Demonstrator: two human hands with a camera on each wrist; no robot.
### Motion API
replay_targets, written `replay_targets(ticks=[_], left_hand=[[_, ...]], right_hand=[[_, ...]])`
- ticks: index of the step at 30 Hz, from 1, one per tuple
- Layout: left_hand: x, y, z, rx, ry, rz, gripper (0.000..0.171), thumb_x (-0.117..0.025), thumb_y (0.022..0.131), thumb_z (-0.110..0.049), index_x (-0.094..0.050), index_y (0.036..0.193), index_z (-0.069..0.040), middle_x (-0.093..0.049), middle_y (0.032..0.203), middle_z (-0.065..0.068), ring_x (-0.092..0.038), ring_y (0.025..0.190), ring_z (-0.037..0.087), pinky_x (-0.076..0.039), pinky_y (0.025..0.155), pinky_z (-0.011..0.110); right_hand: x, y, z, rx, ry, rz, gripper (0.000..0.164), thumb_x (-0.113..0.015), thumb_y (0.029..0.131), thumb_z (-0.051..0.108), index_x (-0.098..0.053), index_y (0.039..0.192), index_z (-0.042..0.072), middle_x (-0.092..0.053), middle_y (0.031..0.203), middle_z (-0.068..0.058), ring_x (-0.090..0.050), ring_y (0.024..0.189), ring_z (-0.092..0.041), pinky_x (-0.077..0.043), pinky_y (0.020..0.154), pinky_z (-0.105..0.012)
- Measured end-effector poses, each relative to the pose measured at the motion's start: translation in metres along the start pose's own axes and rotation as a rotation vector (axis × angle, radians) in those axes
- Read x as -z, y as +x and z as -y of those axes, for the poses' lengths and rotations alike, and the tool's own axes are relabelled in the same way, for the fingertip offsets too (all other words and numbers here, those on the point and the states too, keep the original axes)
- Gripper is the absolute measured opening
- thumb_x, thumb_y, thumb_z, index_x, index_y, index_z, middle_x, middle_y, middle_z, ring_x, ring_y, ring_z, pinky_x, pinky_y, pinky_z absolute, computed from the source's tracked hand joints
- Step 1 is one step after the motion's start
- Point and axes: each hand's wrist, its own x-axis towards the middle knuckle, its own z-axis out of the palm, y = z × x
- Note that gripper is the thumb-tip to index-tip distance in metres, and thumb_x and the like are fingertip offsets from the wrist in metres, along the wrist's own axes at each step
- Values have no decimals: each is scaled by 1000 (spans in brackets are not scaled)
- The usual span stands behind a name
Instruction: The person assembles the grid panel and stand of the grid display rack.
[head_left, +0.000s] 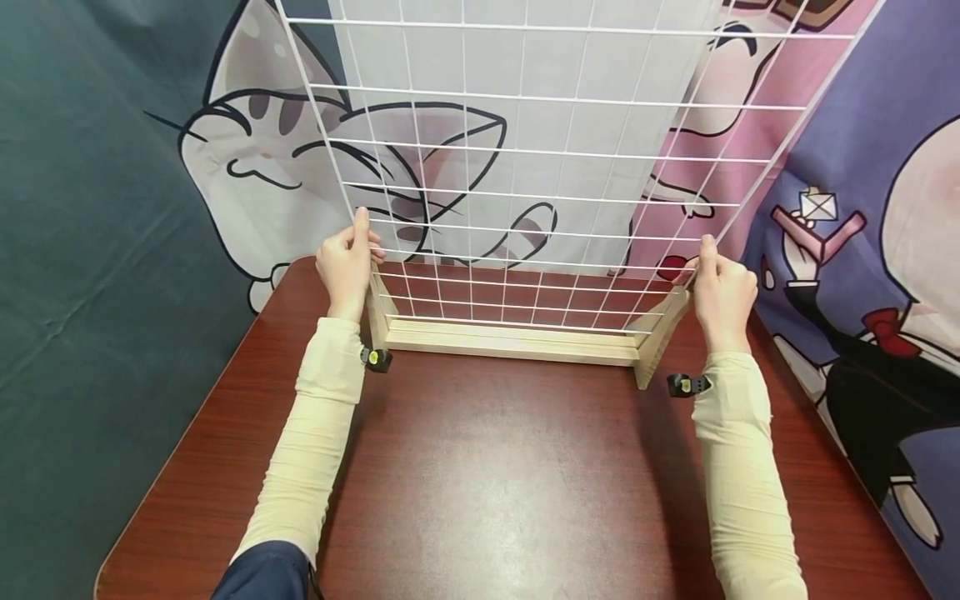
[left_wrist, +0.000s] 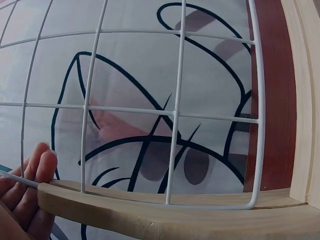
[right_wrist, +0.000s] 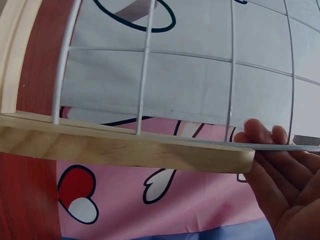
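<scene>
A large white wire grid panel (head_left: 510, 200) stands upright in a pale wooden stand (head_left: 510, 340) with a side piece at each end. My left hand (head_left: 347, 260) grips the panel's left edge just above the left wooden side piece (left_wrist: 110, 215); in the left wrist view its fingers (left_wrist: 46, 162) curl round the edge wire. On the opposite edge, my right hand (head_left: 722, 292) holds the wire by the top of the right side piece (right_wrist: 130, 150). Its fingertips (right_wrist: 257, 131) wrap the wire in the right wrist view. The panel's lower corners sit within the wooden side pieces.
Under the stand lies a dark red-brown wooden table (head_left: 480, 467). A cartoon-printed curtain (head_left: 862, 250) hangs behind and to the right, with a plain green cloth (head_left: 97, 208) at left. Small black wrist cameras (head_left: 377, 359) sit on both sleeves.
</scene>
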Motion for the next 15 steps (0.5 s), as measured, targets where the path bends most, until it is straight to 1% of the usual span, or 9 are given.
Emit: replay_targets(ticks=[4,5,6,8,10,12,13,15], left_hand=[[1,1,-1,6,17,17,59,-44,91,-66,-72,70,-18,-59,52,-21,-58,48,-7,-46,86,26],[2,1,-2,6,18,19,59,-44,91,-65,-72,70,-18,-60,52,-21,-58,48,-7,-46,87,26],[2,1,-2,2,20,21,58,-44,92,-64,-73,71,-18,-61,52,-19,-58,49,-7,-46,87,27],[2,0,-2,0,28,21,56,-45,93,-62,-73,71,-19,-63,54,-17,-58,50,-7,-46,87,28],[2,0,-2,-2,37,18,55,-45,93,-60,-73,71,-19,-64,54,-17,-58,52,-9,-46,87,28],[1,0,-2,-7,45,10,52,-45,94,-57,-73,72,-19,-63,55,-19,-61,55,-4,-46,85,28],[1,0,-2,-6,48,6,51,-46,94,-56,-73,72,-19,-61,54,-22,-64,57,1,-46,84,28],[0,-1,-2,-8,46,1,49,-46,94,-54,-73,73,-19,-58,54,-27,-68,61,9,-46,82,27]], right_hand=[[2,2,1,-18,-8,31,70,-31,99,56,-74,83,2,-37,48,47,-65,97,-38,-41,91,-47],[2,2,1,-18,-8,31,71,-31,99,56,-74,83,2,-36,48,47,-65,96,-38,-41,90,-46],[2,2,1,-21,-9,30,71,-31,98,57,-74,82,3,-36,47,47,-67,93,-33,-41,89,-44],[2,1,2,-27,-7,27,71,-32,98,58,-73,82,2,-34,46,47,-66,91,-32,-41,89,-44],[2,1,2,-28,-10,28,72,-32,98,58,-73,82,2,-34,46,47,-66,90,-32,-41,87,-44],[2,0,2,-25,-15,32,72,-31,99,58,-73,82,2,-34,46,47,-66,91,-34,-40,85,-42],[2,0,2,-21,-18,34,72,-30,99,57,-74,82,2,-33,45,46,-65,94,-38,-40,84,-42],[2,0,2,-16,-23,36,72,-29,99,56,-74,80,3,-34,45,46,-65,92,-38,-39,79,-39]])
